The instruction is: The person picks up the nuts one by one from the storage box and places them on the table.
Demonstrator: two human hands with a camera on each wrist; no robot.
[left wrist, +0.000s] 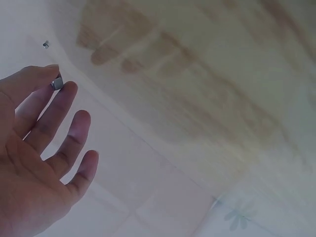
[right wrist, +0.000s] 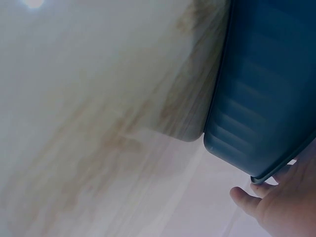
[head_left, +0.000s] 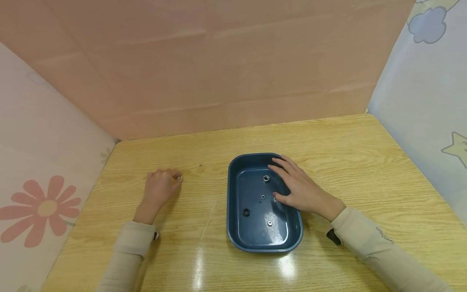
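Note:
At the left of the table in the head view, my left hand (head_left: 160, 187) pinches a silver nut (head_left: 179, 178) between thumb and fingertips. The left wrist view shows that nut (left wrist: 58, 82) edge-on, the other fingers spread loosely. My right hand (head_left: 300, 190) reaches over the right rim of a blue tray (head_left: 228, 202), fingers spread. Its thumb tip is close beside a small nut (head_left: 275, 199); whether they touch I cannot tell. Also inside lie a larger silver nut (head_left: 266, 178), a tiny nut (head_left: 262, 197), a black nut (head_left: 246, 211) and another silver nut (head_left: 270, 223).
A tiny metal piece (head_left: 200, 165) lies on the wooden table (head_left: 339, 154) between the left hand and the tray. A pink covering (head_left: 219, 65) rises behind the table, and patterned white panels stand at both sides.

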